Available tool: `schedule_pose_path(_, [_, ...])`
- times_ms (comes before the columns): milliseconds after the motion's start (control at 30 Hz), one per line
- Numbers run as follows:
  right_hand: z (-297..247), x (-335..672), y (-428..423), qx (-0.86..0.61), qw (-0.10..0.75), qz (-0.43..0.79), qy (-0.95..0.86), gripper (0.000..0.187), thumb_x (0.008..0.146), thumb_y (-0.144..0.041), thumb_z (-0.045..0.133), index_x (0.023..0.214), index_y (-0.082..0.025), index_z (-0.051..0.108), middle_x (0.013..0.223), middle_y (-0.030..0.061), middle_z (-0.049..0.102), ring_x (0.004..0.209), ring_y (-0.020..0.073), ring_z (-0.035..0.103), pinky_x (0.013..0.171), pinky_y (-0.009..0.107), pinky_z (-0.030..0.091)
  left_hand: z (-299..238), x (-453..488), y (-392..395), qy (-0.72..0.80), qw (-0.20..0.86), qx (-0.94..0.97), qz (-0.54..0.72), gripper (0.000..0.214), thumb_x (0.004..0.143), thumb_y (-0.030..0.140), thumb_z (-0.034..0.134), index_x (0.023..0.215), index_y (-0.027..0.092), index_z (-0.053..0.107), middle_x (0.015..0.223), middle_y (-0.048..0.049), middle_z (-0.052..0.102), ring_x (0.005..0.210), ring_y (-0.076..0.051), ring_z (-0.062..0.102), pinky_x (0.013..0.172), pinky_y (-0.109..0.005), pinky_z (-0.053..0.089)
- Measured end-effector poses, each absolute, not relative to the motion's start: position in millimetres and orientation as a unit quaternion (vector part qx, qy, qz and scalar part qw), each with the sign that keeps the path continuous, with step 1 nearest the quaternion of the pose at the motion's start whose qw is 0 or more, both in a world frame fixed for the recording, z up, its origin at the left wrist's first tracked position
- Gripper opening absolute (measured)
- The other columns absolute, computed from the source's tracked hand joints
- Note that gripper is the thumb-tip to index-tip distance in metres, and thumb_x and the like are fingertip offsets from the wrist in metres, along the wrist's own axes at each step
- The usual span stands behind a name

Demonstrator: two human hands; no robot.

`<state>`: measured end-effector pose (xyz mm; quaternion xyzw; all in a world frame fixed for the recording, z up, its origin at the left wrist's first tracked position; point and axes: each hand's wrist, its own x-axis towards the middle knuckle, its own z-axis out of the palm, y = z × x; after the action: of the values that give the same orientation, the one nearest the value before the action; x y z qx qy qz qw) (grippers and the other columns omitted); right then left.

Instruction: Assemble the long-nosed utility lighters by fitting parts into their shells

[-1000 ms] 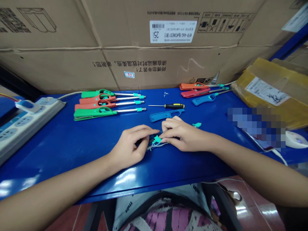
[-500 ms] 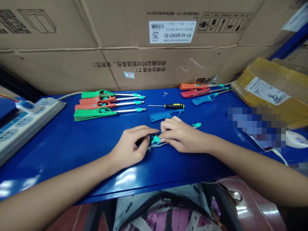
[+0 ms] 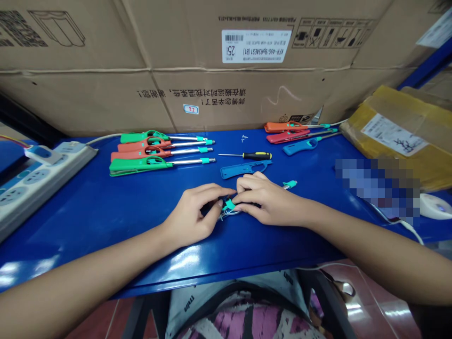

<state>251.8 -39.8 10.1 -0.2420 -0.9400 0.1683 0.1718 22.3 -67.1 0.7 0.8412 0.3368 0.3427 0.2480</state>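
My left hand and my right hand meet at the middle of the blue table, both pinched on an opened lighter assembly with a teal trigger piece and thin white wires. Its metal tube with a teal tip pokes out to the right of my right hand. Just behind my hands lies a blue lighter shell half, and behind that a screwdriver with a black and yellow handle.
Several green and orange long lighters lie at the left back; three more in orange, red and blue lie at the right back. A power strip sits far left. Cardboard boxes wall the back; a yellow parcel and a white mouse are right.
My fingers have shifted slightly on the assembly, drawing closer together; the teal piece sits a little lower between them. Nothing else on the table moved.
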Motion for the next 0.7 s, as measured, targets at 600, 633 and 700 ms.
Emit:
schedule_pose_path(600, [28, 263, -34, -0.336, 0.205, 0.245, -0.886, 0.019, 0.092, -0.033, 0.065, 0.107, -0.021, 0.062, 0.098, 0.0024, 0.067, 0.093, 0.0176, 0.059, 0.087, 0.033, 0.039, 0, 21, -68, 0.34, 0.174, 0.839, 0.388, 0.028, 0.091, 0.016, 0.066, 0.118, 0.013, 0.07, 0.088, -0.0035, 0.069, 0.071, -0.011, 0.056, 0.069, -0.024, 0.051])
schedule_pose_path(633, [26, 263, -33, -0.334, 0.194, 0.248, -0.888, 0.019, 0.093, -0.034, 0.065, 0.106, -0.021, 0.063, 0.098, 0.0021, 0.068, 0.093, 0.0177, 0.06, 0.088, 0.033, 0.039, 1, 21, -68, 0.333, 0.167, 0.841, 0.393, 0.028, 0.091, 0.015, 0.066, 0.118, 0.013, 0.069, 0.09, -0.004, 0.069, 0.072, -0.011, 0.058, 0.07, -0.024, 0.051])
schedule_pose_path(700, [22, 262, -32, -0.321, 0.176, 0.249, -0.897, 0.019, 0.092, -0.036, 0.067, 0.103, -0.021, 0.066, 0.098, 0.002, 0.071, 0.094, 0.0181, 0.062, 0.09, 0.035, 0.037, 1, 21, -69, 0.319, 0.157, 0.844, 0.402, 0.027, 0.09, 0.013, 0.065, 0.117, 0.013, 0.069, 0.096, -0.0057, 0.071, 0.076, -0.011, 0.061, 0.074, -0.024, 0.053])
